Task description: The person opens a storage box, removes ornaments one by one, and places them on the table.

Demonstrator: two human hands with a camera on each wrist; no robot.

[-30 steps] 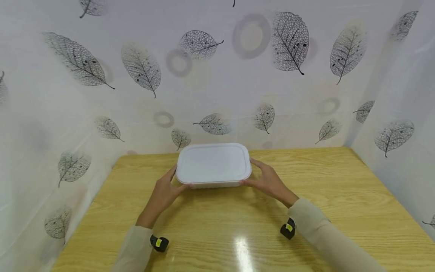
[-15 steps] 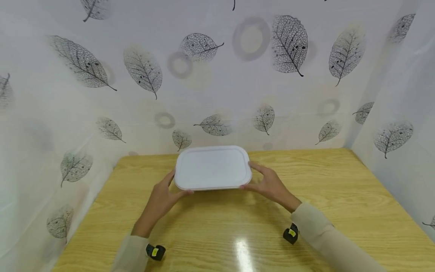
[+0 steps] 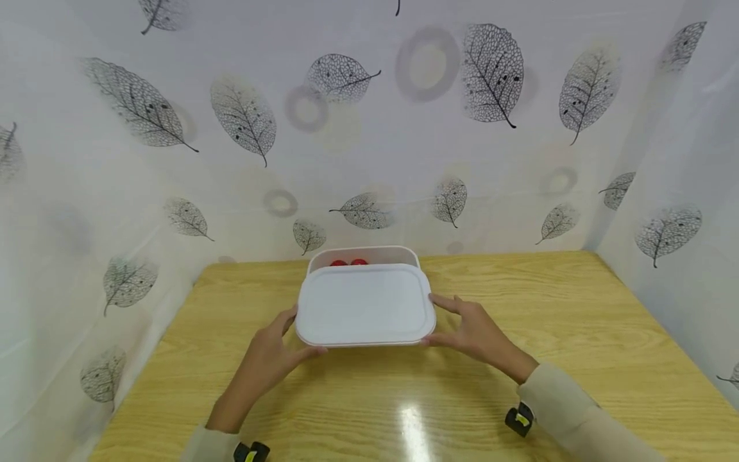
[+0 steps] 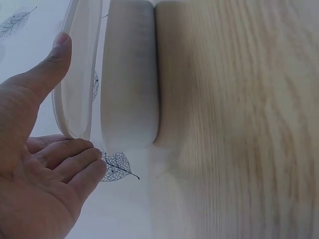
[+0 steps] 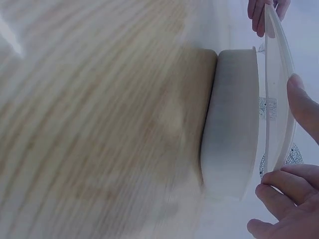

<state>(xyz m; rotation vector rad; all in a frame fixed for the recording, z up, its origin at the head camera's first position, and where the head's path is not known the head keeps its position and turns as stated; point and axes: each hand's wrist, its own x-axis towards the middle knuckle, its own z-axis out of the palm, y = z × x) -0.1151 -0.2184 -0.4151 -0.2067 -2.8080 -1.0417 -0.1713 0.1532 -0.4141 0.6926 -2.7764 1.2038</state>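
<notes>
A white rounded-rectangular lid (image 3: pixel 365 307) is held between both hands, off its white box (image 3: pixel 392 255). My left hand (image 3: pixel 267 359) grips the lid's left end, thumb at the near edge and fingers at the side. At the other end my right hand (image 3: pixel 482 333) pinches it the same way. Both wrist views show a gap between the lid (image 5: pixel 281 94) and the box (image 4: pixel 130 74), which stands on the table. Behind the lid's far edge, the tops of two red things (image 3: pixel 358 262) show inside the box; the rest of its inside is hidden.
The box rests on a wood-grain table (image 3: pixel 369 398) near its far edge. A pale curtain (image 3: pixel 369 147) with a leaf print hangs behind the table and along both sides. Small black devices (image 3: pixel 519 419) are strapped at both wrists.
Both hands have lifted the lid off the box and drawn it toward me. The box's far wall and the red things inside have come into view.
</notes>
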